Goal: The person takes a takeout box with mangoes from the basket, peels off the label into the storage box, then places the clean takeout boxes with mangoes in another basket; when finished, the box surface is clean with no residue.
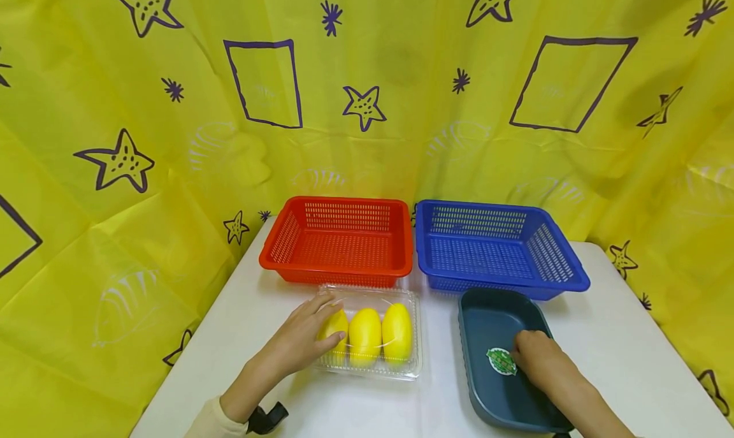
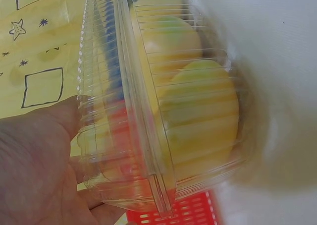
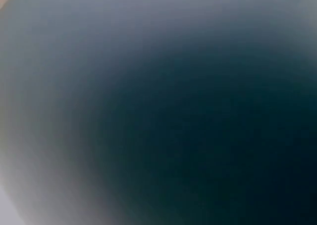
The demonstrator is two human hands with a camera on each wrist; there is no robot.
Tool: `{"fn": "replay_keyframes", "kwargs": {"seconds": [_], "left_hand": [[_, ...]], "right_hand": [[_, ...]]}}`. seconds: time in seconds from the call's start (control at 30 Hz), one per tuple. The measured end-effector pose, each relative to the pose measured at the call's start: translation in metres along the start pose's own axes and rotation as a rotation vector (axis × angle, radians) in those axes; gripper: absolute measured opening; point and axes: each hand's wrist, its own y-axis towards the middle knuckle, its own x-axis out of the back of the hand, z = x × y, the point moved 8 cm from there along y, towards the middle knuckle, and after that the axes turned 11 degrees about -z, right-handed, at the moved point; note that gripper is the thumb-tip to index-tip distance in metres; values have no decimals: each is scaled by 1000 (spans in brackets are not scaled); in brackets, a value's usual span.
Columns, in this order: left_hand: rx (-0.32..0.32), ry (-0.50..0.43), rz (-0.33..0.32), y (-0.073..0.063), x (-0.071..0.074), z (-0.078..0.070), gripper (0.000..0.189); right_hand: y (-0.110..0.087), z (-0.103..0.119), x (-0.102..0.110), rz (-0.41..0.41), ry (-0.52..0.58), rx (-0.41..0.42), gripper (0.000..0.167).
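In the head view, a clear plastic clamshell box (image 1: 415,349) lies closed on the table with three yellow mango-like fruits (image 1: 365,337) inside. My left hand (image 1: 304,336) rests on the box's left side, fingers extended over the lid; the left wrist view shows the box (image 2: 148,150) close up beside the palm. To the right is a dark teal tray (image 1: 487,326) with a round white-and-green leafy patch (image 1: 501,361) on its floor. My right hand (image 1: 541,361) reaches into this tray, fingers curled at the patch's edge, fingertips hidden. The right wrist view shows only dark blur.
A red perforated basket (image 1: 338,275) stands behind the clamshell box. Beside it, a blue perforated basket (image 1: 504,284) stands behind the teal tray. All rest on a white table (image 1: 229,336), with a yellow patterned sheet (image 1: 401,157) hanging behind and along both sides.
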Motion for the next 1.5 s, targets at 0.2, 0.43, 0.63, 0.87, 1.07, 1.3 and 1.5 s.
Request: {"fn": "replay_keyframes", "kwargs": {"seconds": [0.2, 0.43, 0.63, 0.87, 1.07, 1.3, 1.5], "left_hand": [[3, -10, -1, -1, 0, 1, 60], [0, -16, 9, -1, -2, 3, 61], [4, -38, 14, -2, -2, 2, 62], [9, -23, 17, -2, -2, 3, 62], [23, -11, 24, -2, -2, 4, 63], [18, -28, 14, -2, -1, 3, 62], [13, -27, 14, -4, -2, 5, 62]], "right_hand": [[2, 0, 0, -13, 45, 17, 16], [7, -4, 10, -49, 105, 26, 7], [14, -17, 30, -110, 170, -54, 17], [13, -43, 36, 17, 266, -178, 35], [9, -56, 43, 42, 280, -218, 41], [17, -86, 54, 58, 403, -262, 56], [30, -121, 51, 116, 524, -364, 77]]}}
